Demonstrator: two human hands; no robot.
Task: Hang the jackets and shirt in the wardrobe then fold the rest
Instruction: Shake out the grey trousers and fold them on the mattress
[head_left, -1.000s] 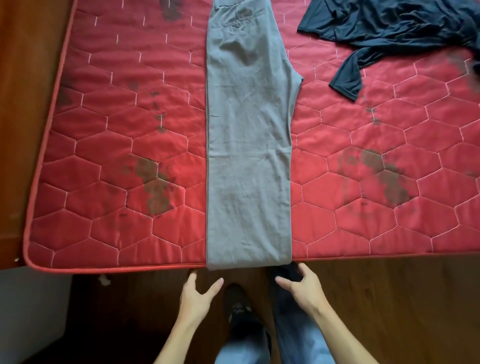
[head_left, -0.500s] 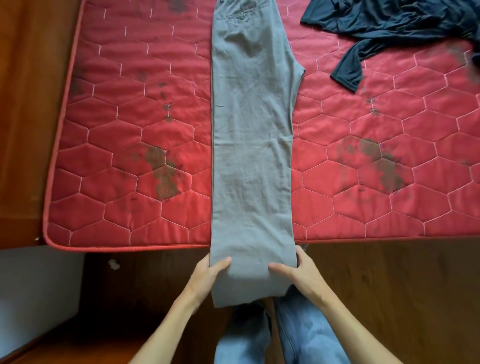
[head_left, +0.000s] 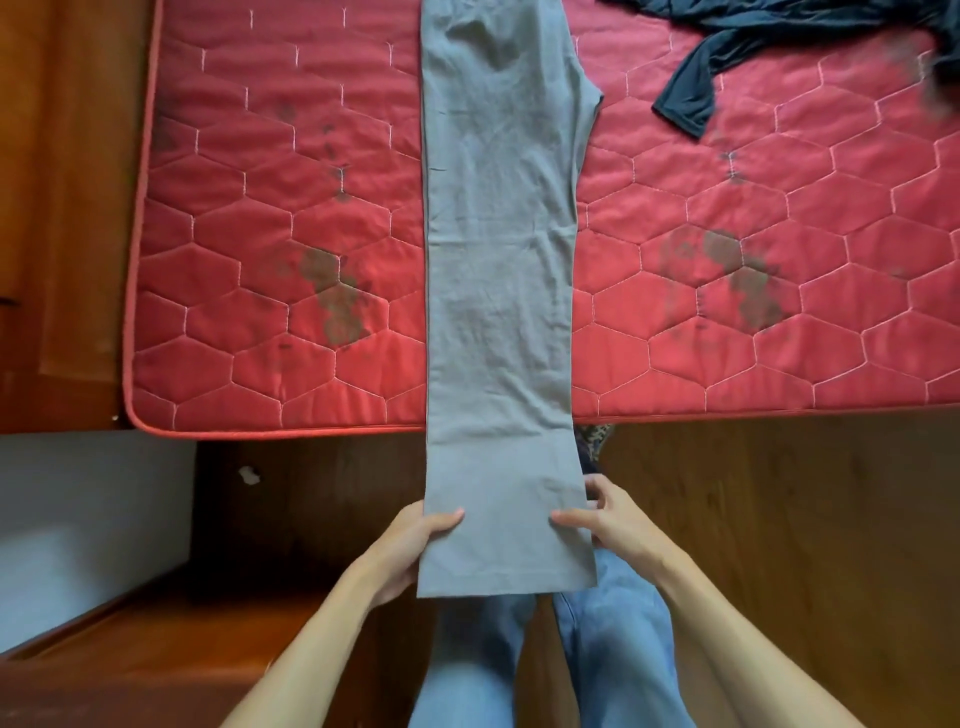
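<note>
Lying lengthwise on the red quilted mattress (head_left: 270, 218), the grey trousers (head_left: 498, 260) are folded leg on leg, cuff end overhanging the near edge. I see the left hand (head_left: 410, 545) pinching the cuff's left side, thumb on top; the right hand (head_left: 618, 525) grips the right side likewise. A dark blue garment (head_left: 691, 98) lies crumpled at far right, apart from the trousers.
</note>
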